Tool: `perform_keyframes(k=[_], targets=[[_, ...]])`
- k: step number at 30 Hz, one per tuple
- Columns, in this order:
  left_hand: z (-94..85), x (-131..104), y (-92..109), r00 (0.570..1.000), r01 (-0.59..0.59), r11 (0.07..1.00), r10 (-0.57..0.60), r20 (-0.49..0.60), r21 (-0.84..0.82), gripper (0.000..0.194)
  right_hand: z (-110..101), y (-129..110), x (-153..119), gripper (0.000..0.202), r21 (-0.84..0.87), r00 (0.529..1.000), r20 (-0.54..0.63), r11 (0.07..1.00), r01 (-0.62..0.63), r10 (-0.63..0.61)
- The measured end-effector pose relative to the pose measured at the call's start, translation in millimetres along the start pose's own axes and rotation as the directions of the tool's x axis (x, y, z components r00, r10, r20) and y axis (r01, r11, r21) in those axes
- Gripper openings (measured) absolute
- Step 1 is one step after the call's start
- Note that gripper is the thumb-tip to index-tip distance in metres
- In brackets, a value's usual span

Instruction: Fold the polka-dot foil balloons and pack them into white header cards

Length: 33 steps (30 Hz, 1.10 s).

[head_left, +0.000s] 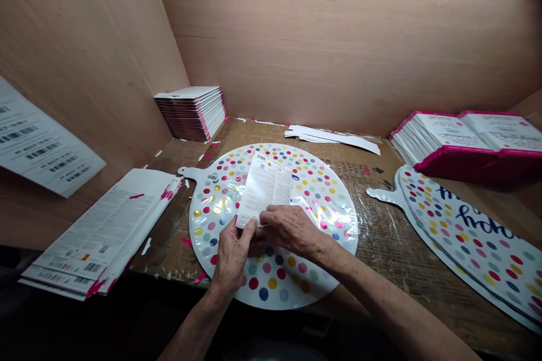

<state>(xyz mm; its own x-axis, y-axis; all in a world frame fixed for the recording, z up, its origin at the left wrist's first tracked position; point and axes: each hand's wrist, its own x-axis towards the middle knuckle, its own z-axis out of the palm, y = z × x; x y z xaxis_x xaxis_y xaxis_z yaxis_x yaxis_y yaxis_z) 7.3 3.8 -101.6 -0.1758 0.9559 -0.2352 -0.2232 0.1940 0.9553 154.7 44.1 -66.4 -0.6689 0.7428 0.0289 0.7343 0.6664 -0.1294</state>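
A flat foil balloon (212, 206) with coloured dots lies on the work surface, its tail pointing left. Above its middle I hold a white printed card sleeve (265, 186) with a barcode at the top. My left hand (232, 251) grips the sleeve's lower left corner, thumb on top. At the sleeve's lower right edge, my right hand (292, 228) has its fingers curled in a pinch; its fingertips are partly hidden, and I cannot tell whether anything besides the sleeve is between them.
Flat printed sleeves (105, 225) lie left, a stack of folded cards (190, 113) behind. White paper strips (334, 138) lie at the back. Packed pink-edged sleeves (466, 135) and more dotted balloons (474, 237) are right. Wooden panels (339, 28) enclose the back and sides; a barcode sheet (46, 141) hangs left.
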Motion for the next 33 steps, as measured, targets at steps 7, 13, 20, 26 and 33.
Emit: perform_keyframes(k=[7,13,20,26,33], targets=[[-35.3,30,22,0.995,-0.073,0.988,0.081,-0.053,0.136,0.033,14,-18,19,0.01,0.004,0.981,-0.108,0.986,0.165,-0.164],[-66.7,108,97,0.973,-0.215,0.975,0.209,-0.096,-0.052,0.039,57,-78,24,0.015,0.133,0.897,-0.195,0.896,0.424,-0.396],[-91.0,221,200,0.951,-0.233,0.97,0.213,-0.225,-0.069,0.021,78,-64,29,0.005,0.269,0.93,-0.195,0.895,0.356,-0.312],[-110.8,147,94,0.869,-0.348,0.59,0.494,0.016,0.728,0.031,54,-37,49,0.036,0.259,0.98,-0.198,0.963,0.078,-0.026],[-86.9,32,-33,0.768,-0.347,0.047,0.587,0.255,0.937,0.066,9,-60,164,0.033,-0.033,0.983,0.037,0.983,-0.18,0.182]])
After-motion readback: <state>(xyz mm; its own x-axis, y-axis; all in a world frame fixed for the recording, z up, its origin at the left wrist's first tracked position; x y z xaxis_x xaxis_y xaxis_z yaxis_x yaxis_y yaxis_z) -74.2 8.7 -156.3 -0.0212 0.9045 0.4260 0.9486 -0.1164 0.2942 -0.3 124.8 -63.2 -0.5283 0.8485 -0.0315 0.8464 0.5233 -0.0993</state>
